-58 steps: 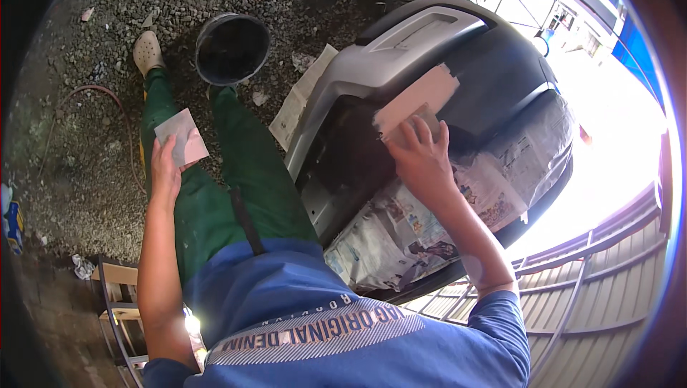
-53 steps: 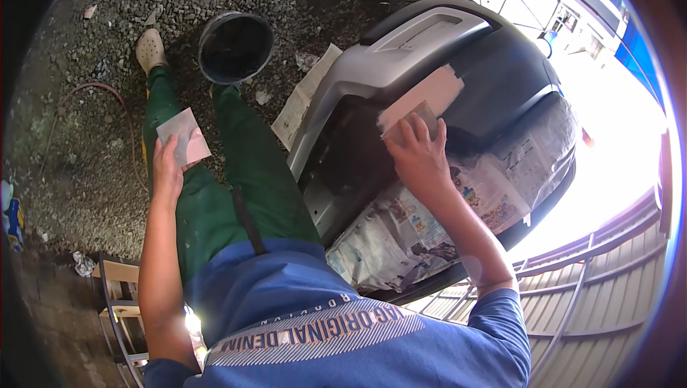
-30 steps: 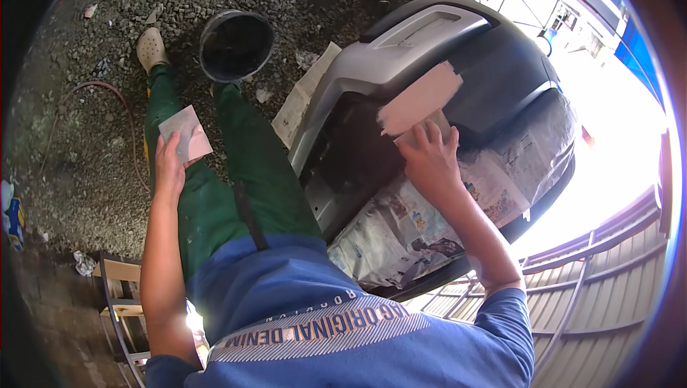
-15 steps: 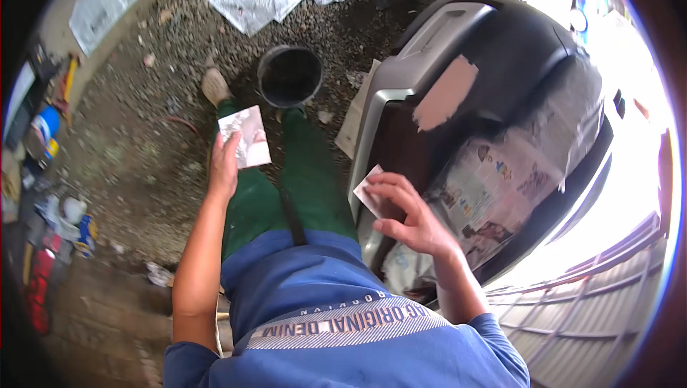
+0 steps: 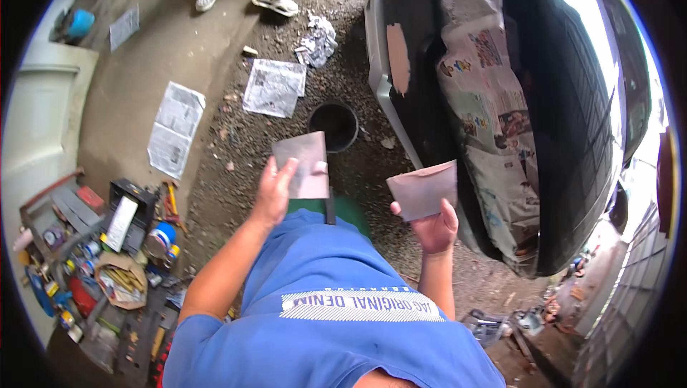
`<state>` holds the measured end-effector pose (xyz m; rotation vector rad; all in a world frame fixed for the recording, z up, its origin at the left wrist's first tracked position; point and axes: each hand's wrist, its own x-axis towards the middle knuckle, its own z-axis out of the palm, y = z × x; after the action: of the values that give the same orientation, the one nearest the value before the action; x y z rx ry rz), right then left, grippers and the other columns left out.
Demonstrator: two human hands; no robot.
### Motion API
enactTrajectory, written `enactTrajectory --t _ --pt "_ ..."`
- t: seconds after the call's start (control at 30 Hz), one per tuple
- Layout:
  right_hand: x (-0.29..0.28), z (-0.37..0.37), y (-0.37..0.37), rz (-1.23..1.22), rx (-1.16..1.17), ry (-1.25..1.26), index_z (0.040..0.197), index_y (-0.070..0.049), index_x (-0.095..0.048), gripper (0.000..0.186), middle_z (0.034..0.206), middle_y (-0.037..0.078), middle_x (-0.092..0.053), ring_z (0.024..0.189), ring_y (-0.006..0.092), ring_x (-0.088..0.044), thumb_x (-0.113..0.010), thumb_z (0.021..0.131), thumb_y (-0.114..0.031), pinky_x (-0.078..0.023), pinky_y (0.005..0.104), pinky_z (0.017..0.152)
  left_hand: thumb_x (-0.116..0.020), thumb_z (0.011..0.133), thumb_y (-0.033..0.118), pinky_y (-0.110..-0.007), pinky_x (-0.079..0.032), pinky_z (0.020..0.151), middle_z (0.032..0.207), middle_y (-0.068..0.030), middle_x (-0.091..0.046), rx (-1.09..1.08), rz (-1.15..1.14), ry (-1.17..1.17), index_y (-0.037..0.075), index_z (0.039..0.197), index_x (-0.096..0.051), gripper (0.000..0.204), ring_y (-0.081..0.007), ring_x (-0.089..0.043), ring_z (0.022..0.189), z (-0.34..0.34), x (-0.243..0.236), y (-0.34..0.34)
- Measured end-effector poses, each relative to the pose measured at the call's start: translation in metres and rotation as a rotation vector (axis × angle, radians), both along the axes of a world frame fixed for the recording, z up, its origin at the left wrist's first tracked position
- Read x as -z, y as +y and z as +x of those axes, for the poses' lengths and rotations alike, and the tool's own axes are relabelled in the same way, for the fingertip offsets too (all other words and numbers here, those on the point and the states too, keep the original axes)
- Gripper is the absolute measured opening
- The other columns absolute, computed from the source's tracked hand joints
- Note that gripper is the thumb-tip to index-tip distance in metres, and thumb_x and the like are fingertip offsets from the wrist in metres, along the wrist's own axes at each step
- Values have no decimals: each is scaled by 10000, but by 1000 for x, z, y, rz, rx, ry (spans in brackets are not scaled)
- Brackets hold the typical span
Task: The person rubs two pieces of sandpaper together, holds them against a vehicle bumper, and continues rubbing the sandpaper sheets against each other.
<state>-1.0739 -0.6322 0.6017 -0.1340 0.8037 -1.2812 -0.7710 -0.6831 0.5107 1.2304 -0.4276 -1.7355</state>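
Observation:
In my left hand (image 5: 273, 193) is a thin, flat, pinkish-grey square plate (image 5: 304, 162), pinched between the thumb and fingers. My right hand (image 5: 436, 229) grips another thin, flat, greyish-pink piece (image 5: 426, 191) by its lower edge; its upper edge is streaked paler. I cannot make out the exact kind of either piece. Both hands are in front of my waist, apart from each other. To the right stands a dark vehicle bumper (image 5: 418, 16) with a pale pink patch (image 5: 398, 59) on it and newspaper (image 5: 494, 123) covering part of it.
A black bucket (image 5: 333, 127) stands on the gravel ahead. Newspaper sheets (image 5: 275, 87) and crumpled paper (image 5: 317, 43) lie beyond it. Tools, cans and a paper bag (image 5: 122, 278) clutter the left side. Another person's feet (image 5: 275, 3) are at the far edge.
My view has swung, bringing the left-side clutter and another person into sight. My right hand has turned palm up, and its piece now sits closer to the one in my left hand.

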Motion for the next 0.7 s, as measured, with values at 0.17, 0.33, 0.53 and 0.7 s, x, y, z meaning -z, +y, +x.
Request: enactTrajectory --t 0.17,0.33,0.53,0.7 --pt "-39 20 23 -319 -141 1292 1402 -44 -507 488 1428 191 -519 1365 361 -467 -543 923 40 -404 471 1122 -512 1054 164 -373 -566 922 1192 -125 -632 194 -26 237 27 1330 -466 311 -205 -667 1068 -70 -59 13" --pt "-53 65 76 -700 -181 1604 1328 -154 -575 720 1366 170 -494 1280 407 -513 -698 696 167 -457 473 1068 -507 1044 137 -363 -566 911 1182 -130 -638 219 -25 203 24 1309 -488 288 -209 -666 1066 -88 -91 46" --pt "-4 58 110 -512 -317 2034 1265 -187 -655 502 1291 132 -560 1199 361 -560 -676 793 -17 -461 493 1028 -498 1033 99 -398 -624 808 1125 -168 -645 282 -25 141 -15 1273 -482 267 -238 -704 956 -43 -118 49" --pt "-35 100 71 -537 -87 2105 1290 -163 -618 450 1313 74 -590 1253 318 -544 -633 851 -65 -398 510 1088 -501 1059 154 -287 -571 807 1045 -77 -687 513 -428 -43 -14 1274 -565 281 -126 -670 924 8 -127 12"
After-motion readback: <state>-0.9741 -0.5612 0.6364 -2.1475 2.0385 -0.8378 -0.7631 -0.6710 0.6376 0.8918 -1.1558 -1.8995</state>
